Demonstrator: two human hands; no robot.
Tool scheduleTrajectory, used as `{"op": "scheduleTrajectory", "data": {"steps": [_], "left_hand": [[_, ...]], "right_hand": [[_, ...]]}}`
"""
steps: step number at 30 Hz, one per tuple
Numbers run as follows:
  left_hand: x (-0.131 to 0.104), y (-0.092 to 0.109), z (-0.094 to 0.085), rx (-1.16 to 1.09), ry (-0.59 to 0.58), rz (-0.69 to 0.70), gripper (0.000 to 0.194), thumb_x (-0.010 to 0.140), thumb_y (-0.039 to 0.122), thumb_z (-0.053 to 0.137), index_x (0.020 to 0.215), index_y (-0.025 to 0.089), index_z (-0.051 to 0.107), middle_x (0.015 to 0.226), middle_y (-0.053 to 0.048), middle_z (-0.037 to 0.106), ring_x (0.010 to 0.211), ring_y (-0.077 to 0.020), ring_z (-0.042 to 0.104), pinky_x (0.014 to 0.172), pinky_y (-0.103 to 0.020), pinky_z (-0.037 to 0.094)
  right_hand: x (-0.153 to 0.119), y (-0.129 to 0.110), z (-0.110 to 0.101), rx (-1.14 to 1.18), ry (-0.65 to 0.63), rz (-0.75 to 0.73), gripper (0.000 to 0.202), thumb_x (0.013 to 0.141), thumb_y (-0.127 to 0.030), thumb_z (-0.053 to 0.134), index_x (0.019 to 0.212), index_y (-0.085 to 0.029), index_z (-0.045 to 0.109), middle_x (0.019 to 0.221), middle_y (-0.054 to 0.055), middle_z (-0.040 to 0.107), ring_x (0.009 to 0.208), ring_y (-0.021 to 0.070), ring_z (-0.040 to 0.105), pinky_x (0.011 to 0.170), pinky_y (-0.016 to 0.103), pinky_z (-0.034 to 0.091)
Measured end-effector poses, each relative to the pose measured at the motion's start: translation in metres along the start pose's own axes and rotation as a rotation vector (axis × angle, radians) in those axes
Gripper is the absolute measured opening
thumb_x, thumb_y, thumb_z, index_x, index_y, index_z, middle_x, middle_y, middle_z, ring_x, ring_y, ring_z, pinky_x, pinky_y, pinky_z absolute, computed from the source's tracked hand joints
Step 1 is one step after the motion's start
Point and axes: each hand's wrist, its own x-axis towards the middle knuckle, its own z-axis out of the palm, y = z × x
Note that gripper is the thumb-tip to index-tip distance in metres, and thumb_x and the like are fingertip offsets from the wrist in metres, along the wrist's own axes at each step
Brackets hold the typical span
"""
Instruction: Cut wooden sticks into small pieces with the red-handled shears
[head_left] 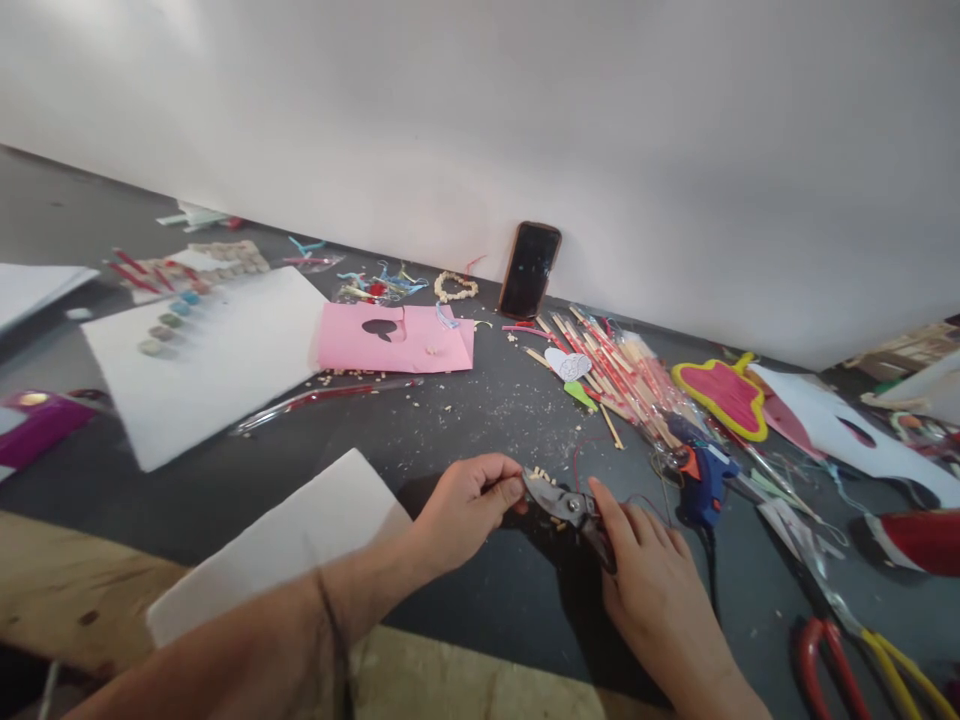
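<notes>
One tool: grey pruning shears (pixel 571 506) at the lower centre of the frame, long axis slanting from blades at upper left to handles at lower right; the blades point toward the left hand.
Right hand (pixel 654 570): right of lower centre, fingers curled around the handles.
Left hand (pixel 466 508): thumb and forefinger pressed together at the blade tips; whatever they pinch is too small to tell.
Pale bits (pixel 541 474): beside the blades.
Dark tabletop (pixel 491 590): strewn with crumbs mid-frame; pink card (pixel 444 345) left of centre, patterned sticks (pixel 600 355) and blue glue gun (pixel 707 482) on the right.
White wall (pixel 360 110): across the top, phone (pixel 530 270) propped upright against it.
</notes>
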Motion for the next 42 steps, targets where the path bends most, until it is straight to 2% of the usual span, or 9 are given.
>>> {"op": "scheduleTrajectory", "data": {"steps": [10,19,33,42], "left_hand": [[-0.0017,0.0082,0.0036,-0.003,0.010,-0.014,0.023,0.079,0.034,0.052,0.082,0.012,0.059,0.068,0.000,0.054,0.049,-0.0050,0.035,0.045,-0.018,0.026],[0.0017,-0.0009,0.0009,0.059,0.009,0.028,0.025,0.082,0.035,0.049,0.087,0.014,0.060,0.066,0.001,0.051,0.048,-0.0053,0.035,0.046,-0.019,0.029],[0.0001,0.0035,0.0022,0.039,0.029,0.013,0.023,0.081,0.033,0.050,0.085,0.012,0.059,0.071,-0.002,0.056,0.047,-0.0050,0.037,0.046,-0.020,0.030],[0.0017,-0.0011,0.0003,0.051,0.022,0.015,0.023,0.082,0.032,0.049,0.087,0.013,0.059,0.072,-0.002,0.057,0.047,-0.0052,0.038,0.046,-0.019,0.032]], "right_hand": [[0.0008,0.0014,0.0002,0.022,-0.001,-0.006,0.063,0.072,-0.006,0.045,0.132,-0.020,0.031,0.096,0.007,0.060,0.089,0.0224,0.054,0.074,0.034,0.040],[0.0005,0.0018,0.0003,0.015,0.006,0.015,0.063,0.073,-0.009,0.046,0.133,-0.019,0.029,0.096,0.007,0.059,0.090,0.0234,0.053,0.072,0.035,0.040],[0.0002,-0.0011,0.0031,-0.015,0.028,0.021,0.067,0.071,-0.009,0.047,0.133,-0.021,0.028,0.098,0.007,0.058,0.093,0.0232,0.052,0.073,0.034,0.038],[-0.0016,-0.0002,0.0008,-0.015,0.023,0.017,0.067,0.070,-0.009,0.047,0.133,-0.021,0.028,0.098,0.006,0.058,0.090,0.0219,0.053,0.071,0.033,0.038]]}}
